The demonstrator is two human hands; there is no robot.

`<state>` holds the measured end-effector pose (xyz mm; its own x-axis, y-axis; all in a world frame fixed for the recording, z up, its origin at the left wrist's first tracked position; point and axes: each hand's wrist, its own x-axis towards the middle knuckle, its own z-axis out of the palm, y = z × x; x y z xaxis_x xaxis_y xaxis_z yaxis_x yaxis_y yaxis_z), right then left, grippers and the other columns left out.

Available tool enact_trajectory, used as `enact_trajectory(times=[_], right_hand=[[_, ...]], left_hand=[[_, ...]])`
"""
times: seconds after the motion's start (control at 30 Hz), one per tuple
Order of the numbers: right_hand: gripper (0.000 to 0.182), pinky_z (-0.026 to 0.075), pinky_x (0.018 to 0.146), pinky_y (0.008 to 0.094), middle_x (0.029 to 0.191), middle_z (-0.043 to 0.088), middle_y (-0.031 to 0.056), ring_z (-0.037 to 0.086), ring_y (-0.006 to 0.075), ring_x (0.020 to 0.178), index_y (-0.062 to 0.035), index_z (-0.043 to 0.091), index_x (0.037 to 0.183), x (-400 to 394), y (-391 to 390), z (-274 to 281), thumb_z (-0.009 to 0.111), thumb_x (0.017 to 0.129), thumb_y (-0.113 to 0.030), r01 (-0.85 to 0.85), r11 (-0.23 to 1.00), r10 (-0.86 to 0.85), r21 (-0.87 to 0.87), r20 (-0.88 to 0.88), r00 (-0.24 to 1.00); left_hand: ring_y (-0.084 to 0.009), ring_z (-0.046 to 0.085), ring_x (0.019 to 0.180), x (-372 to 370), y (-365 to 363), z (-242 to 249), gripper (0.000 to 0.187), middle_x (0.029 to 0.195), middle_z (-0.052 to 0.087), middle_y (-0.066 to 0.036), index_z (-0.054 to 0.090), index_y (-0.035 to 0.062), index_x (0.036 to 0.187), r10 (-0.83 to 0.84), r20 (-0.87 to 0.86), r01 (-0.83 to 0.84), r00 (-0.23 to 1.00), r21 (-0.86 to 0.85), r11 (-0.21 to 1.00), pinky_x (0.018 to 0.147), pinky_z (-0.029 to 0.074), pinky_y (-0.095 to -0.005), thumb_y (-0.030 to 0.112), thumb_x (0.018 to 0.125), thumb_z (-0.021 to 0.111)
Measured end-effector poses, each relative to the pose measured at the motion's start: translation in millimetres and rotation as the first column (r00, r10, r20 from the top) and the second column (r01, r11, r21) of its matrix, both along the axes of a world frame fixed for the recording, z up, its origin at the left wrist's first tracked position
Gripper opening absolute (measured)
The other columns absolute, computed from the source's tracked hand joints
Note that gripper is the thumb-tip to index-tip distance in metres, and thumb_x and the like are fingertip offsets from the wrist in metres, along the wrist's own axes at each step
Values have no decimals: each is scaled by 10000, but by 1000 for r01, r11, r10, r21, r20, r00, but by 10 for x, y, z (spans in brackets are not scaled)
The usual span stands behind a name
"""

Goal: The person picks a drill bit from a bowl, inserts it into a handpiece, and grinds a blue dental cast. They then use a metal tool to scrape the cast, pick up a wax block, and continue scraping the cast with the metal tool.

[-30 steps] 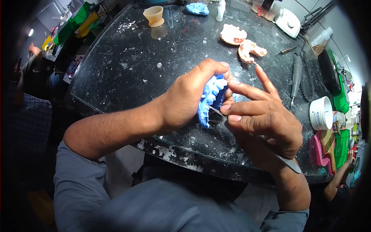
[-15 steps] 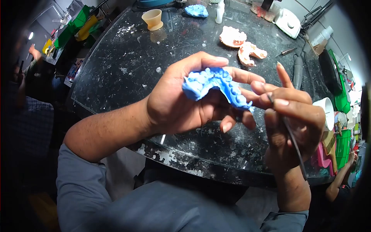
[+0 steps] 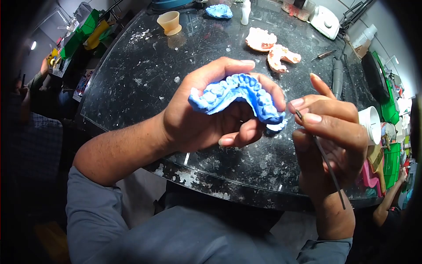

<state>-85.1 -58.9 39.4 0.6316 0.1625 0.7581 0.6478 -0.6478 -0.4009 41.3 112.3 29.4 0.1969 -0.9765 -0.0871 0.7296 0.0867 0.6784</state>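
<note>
My left hand (image 3: 187, 105) holds a blue horseshoe-shaped dental model (image 3: 241, 83) with a row of teeth along its arch. The thumb curls over the back, and fingers grip the right end from behind. Just to the right, my right hand (image 3: 334, 125) pinches a thin dark metal rod-like tool (image 3: 327, 160) between thumb and fingers. Its long shaft slants down toward my wrist, and the short upper end pokes out near the fingertips, apart from the model. A small pale blue piece (image 3: 278, 126) shows on the table behind the model's right end.
On the black speckled table (image 3: 127, 83) are two pinkish dental models (image 3: 260, 38), a beige cup (image 3: 169, 23), another blue piece (image 3: 219, 11) and a white bottle (image 3: 245, 12). A grey handpiece (image 3: 337, 78) and a white tub (image 3: 370, 125) lie right. Other people's arms show at both sides.
My left hand has turned the blue dental model so its teeth face up more, and shifted it slightly left. My right hand with the tool has moved a little left.
</note>
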Motion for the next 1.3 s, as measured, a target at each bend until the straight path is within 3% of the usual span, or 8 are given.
enact_trajectory(times=[0.3,0.5,0.6,0.73,0.77,0.9,1.0,1.3], right_hand=[[223,404,1067,553,997,612,129,648,251,971,-59,529,1089,21,-9,-39,663,928,-136,3,1000,-4,25,30,1000],[224,371,1085,560,988,634,127,644,233,980,-56,538,1093,24,-33,-32,649,899,-60,61,998,-62,35,35,997],[268,317,1119,553,988,643,118,637,214,1004,-52,538,1100,23,-53,-70,622,856,20,93,992,-95,89,24,995],[235,292,1138,535,1003,650,119,636,209,1013,-34,562,1058,54,-88,-73,623,842,37,97,989,-99,111,11,995],[217,291,1138,533,1001,652,121,637,211,1013,-31,570,1042,51,-87,-70,622,843,37,106,988,-107,109,7,994],[184,292,1140,525,997,656,130,639,219,1024,-28,581,1010,48,-85,-70,619,841,35,135,984,-135,119,-2,991],[178,292,1141,521,981,650,129,645,230,1035,-30,579,996,45,-89,-67,612,835,39,159,973,-156,168,-28,987],[227,288,1150,533,969,630,128,665,281,1055,-19,575,985,67,-98,-73,585,801,114,69,991,-70,110,0,998]], left_hand=[[-124,436,481,-23,-20,-31,536,529,424,13,548,-6,1086,69,35,-69,997,9,998,464,374,-238,457,1008,290],[-142,466,535,-58,-23,6,512,678,491,-29,501,-15,1207,137,-53,-136,989,19,991,492,422,-264,418,1022,302],[-184,553,725,-64,-36,-22,521,834,547,-89,420,-24,1344,211,9,-211,977,-31,977,566,493,-321,371,1028,297],[-248,625,932,-19,-22,-110,555,1021,627,-150,363,-75,1408,194,65,-184,979,-126,975,867,529,-399,321,1023,310],[-271,625,1046,4,1,-118,556,1177,617,-193,357,-89,1416,160,113,-145,981,-135,980,993,479,-407,294,1015,318],[-283,594,1166,-40,13,-62,541,1347,533,-212,366,-80,1416,210,192,-200,959,-70,977,1051,455,-414,258,994,341],[-284,587,1187,-97,4,-4,547,1341,540,-199,356,-79,1422,303,249,-303,920,-42,952,1057,449,-413,247,983,370],[-272,556,1248,-134,6,36,592,1372,497,-236,357,-104,1411,271,394,-253,878,-97,963,1072,462,-401,168,913,529]])
